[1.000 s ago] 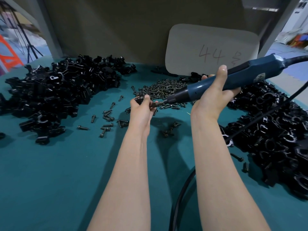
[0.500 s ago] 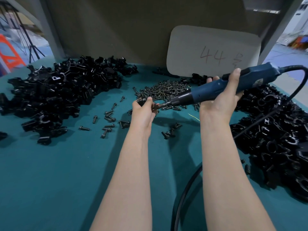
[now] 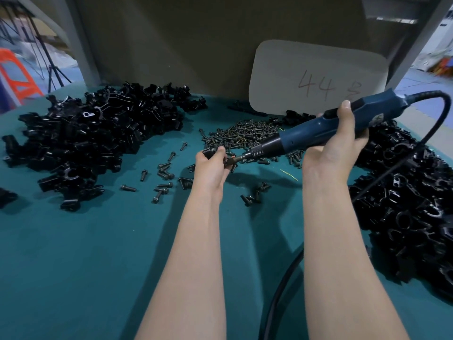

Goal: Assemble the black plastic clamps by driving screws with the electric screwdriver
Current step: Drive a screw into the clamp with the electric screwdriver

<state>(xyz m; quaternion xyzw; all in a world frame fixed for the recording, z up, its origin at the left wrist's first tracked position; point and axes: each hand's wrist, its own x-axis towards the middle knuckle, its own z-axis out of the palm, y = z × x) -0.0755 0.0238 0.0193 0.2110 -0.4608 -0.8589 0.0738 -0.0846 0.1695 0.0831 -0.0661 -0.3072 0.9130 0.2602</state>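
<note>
My left hand [image 3: 212, 168] grips a small black plastic clamp [image 3: 210, 152] above the teal table, mostly hidden by the fingers. My right hand [image 3: 335, 146] grips the blue electric screwdriver [image 3: 316, 131], its thumb lying over the barrel. The tool slants down to the left and its bit tip [image 3: 235, 158] meets the clamp at my left fingers. A pile of dark screws [image 3: 245, 134] lies just behind my hands.
A large heap of black clamp parts [image 3: 85, 141] covers the left of the teal table [image 3: 85, 253]; another heap [image 3: 411, 204] fills the right. Loose screws [image 3: 164, 177] lie scattered left of my hand. The tool's black cable [image 3: 282, 290] runs down between my arms. A grey card marked 44 [image 3: 316, 77] leans at the back.
The screwdriver's rear end has dropped lower and its cable now loops down behind it. My left hand keeps the clamp against the bit, nearly in place.
</note>
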